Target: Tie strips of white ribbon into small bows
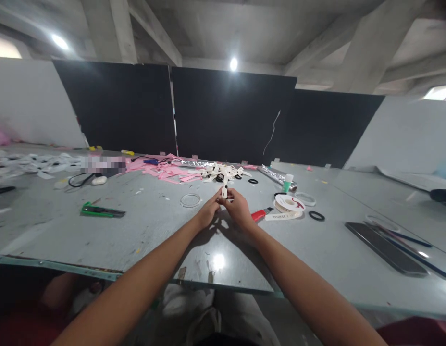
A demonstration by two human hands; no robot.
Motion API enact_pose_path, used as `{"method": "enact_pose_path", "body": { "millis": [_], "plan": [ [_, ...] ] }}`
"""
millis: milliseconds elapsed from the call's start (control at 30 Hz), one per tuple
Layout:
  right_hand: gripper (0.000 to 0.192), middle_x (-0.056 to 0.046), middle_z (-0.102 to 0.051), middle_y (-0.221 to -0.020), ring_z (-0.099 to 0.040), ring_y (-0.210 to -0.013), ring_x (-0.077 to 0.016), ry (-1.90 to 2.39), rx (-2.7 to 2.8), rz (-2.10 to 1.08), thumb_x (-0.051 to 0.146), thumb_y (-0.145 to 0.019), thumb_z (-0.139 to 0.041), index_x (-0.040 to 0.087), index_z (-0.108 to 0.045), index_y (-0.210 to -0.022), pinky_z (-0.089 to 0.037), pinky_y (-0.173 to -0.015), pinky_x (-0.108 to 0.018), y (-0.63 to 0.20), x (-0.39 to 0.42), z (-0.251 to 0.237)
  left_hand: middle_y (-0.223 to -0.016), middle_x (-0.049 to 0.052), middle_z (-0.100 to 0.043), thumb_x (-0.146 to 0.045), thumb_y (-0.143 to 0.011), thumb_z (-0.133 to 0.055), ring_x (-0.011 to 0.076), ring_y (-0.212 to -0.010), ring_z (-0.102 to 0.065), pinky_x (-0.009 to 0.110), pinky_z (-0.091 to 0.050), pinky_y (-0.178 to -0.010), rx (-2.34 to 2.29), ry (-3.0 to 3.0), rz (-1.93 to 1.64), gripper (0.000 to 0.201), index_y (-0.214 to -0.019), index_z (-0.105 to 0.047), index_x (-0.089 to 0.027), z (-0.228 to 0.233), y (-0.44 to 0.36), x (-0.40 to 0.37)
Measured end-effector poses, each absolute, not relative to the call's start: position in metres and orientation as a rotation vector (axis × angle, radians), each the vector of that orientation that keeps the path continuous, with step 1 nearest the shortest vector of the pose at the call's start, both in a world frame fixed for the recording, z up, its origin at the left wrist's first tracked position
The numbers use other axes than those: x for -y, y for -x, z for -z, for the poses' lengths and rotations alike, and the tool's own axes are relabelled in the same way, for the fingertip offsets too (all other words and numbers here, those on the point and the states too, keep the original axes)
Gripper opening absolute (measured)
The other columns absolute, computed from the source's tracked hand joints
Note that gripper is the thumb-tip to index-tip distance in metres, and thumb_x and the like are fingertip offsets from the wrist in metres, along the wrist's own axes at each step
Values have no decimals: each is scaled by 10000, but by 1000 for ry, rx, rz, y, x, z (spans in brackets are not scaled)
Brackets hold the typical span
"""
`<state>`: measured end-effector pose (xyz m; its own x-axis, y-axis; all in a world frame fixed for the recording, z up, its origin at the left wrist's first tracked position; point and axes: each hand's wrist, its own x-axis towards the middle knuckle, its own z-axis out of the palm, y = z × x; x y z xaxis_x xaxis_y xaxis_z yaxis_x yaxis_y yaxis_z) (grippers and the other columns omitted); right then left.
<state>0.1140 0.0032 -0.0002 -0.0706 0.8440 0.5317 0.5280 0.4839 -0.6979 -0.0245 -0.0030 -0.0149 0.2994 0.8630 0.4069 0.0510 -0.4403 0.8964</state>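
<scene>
Over the middle of the table, my left hand [207,211] and my right hand [239,209] meet, fingers closed on a short cream ribbon piece [224,193]. A small dark bit shows at its top; the fingertips partly hide it. Just beyond lies a pile of cream ribbon pieces [223,171] with black rings among them. Right of my right hand are a red box cutter [259,215] and a white ribbon spool [291,202] with a lettered strip [283,216] trailing from it. A clear ring [190,200] rests left of my left hand.
A green box cutter [102,210] lies at left, with pink ribbon strips [168,170] and white strips [35,163] farther back. Foil [275,176], a green-and-white bottle [287,183] and a black ring [316,216] are to the right. A dark flat slab [385,247] lies far right.
</scene>
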Motion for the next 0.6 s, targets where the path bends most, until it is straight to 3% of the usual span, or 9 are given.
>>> {"method": "enact_pose_path", "body": {
  "millis": [100,233,433,600],
  "plan": [
    [320,-28,-657,-753,-566,-680,-155,1177,1660,-396,467,-819,-540,171,-643,-882,-416,-648,-261,-117,-3,-2,-1334,66,-489,-79,-698,-389,173,-1092,-507,308,-434,-920,-882,-1938,-1320,622,-1291,-513,-218,14,23,5],
    [374,-38,-623,-670,-517,-614,-141,1134,1505,-559,495,-795,-525,140,-623,-731,-396,-596,-254,-121,-11,0,-1209,69,-537,-89,-744,-429,166,-1002,-534,303,-449,-876,-1019,-2094,-1402,485,-1190,-579,-206,9,24,9],
    [334,-29,-602,-662,-526,-581,-133,1160,1401,-1036,449,-761,-553,132,-647,-812,-440,-545,-243,-144,-51,-7,-1006,37,-606,-141,-801,-443,141,-816,-543,266,-446,-746,-1214,-2038,-1449,251,-981,-612,-187,4,25,13],
    [223,-3,-531,-579,-470,-489,-101,1493,1429,-851,329,-818,-498,153,-550,-691,-436,-472,-218,-182,-114,-26,-913,19,-622,-124,-785,-447,122,-718,-532,251,-421,-692,-1159,-2083,-1241,229,-902,-635,-183,7,18,12]
  ]
}}
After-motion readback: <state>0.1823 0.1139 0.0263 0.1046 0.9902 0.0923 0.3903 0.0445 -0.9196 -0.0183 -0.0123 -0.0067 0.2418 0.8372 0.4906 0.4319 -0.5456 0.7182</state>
